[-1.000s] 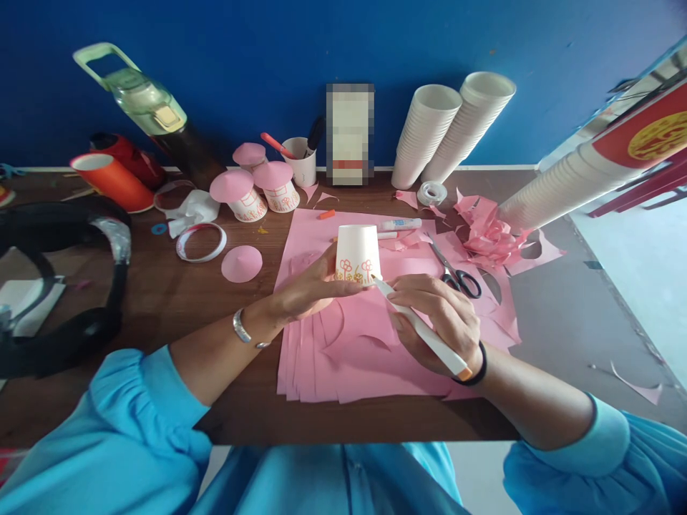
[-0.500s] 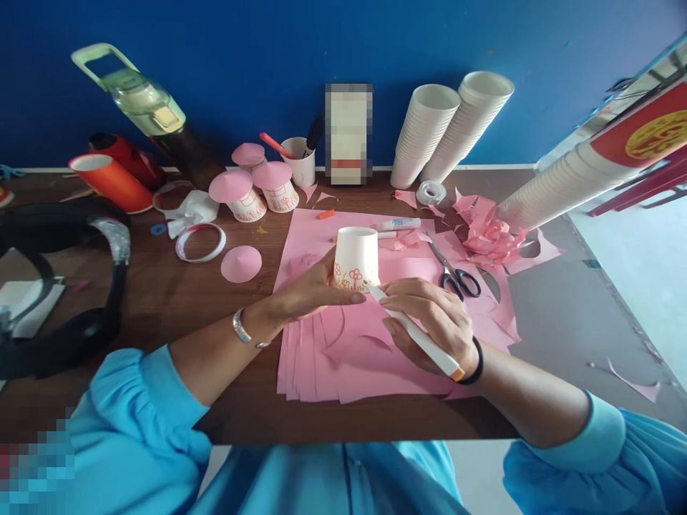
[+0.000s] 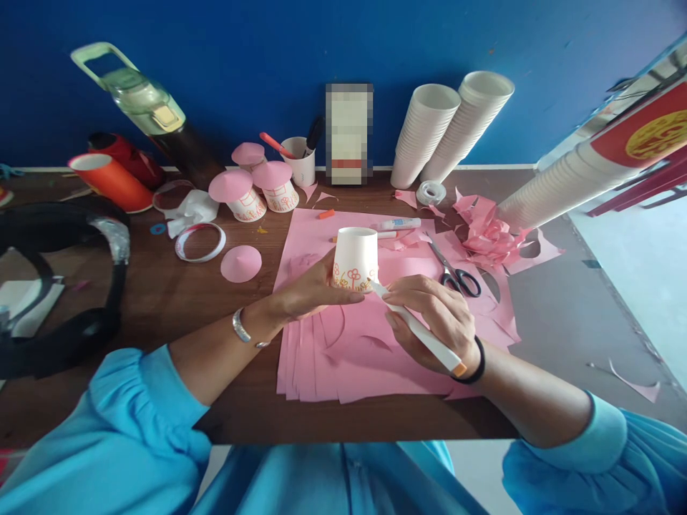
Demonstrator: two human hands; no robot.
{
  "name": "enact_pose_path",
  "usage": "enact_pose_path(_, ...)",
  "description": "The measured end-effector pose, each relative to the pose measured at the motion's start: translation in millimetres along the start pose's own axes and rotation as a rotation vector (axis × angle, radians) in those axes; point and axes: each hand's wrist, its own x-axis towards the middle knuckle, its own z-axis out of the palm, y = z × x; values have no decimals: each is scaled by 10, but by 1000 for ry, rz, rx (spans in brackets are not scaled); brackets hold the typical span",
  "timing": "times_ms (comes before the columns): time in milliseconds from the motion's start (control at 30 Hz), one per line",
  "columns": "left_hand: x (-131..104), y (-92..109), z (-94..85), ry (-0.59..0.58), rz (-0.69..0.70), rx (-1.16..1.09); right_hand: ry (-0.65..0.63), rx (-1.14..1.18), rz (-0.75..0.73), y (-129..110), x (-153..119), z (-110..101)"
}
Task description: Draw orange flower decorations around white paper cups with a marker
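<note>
My left hand [image 3: 316, 290] is closed around a white paper cup [image 3: 357, 250], its thumb along the bottom edge. Flowers and grass in red and yellow-brown lines run around the lower part of the cup. Pinched in my right hand [image 3: 432, 318] is a white marker [image 3: 424, 337] with an orange end. The marker's tip meets the drawing low on the cup's right side. Below both hands lie stacked pink paper sheets [image 3: 316, 365]. Black-handled scissors [image 3: 456, 275] rest on the sheets, right of the cup.
Three decorated cups with pink cone roofs [image 3: 273, 176] stand at the back left, near a loose pink cone [image 3: 241, 264]. Tape rolls [image 3: 201, 243], a tall bottle [image 3: 155, 118], stacked paper cups [image 3: 429, 132] and crumpled pink scraps [image 3: 491, 232] surround the sheets.
The cup has turned slightly, its red flower shifting a little left. My right hand and the marker have moved slightly right, with the tip still at the cup.
</note>
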Motion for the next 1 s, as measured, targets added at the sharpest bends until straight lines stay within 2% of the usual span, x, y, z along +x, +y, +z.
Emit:
enact_pose_path(700,-15,52,39,8,-14,-12,-8,-45,7,-3,4,16)
enact_pose_path(1000,-15,14,2,17,-30,-12,-39,-29,16,-8,-8,8)
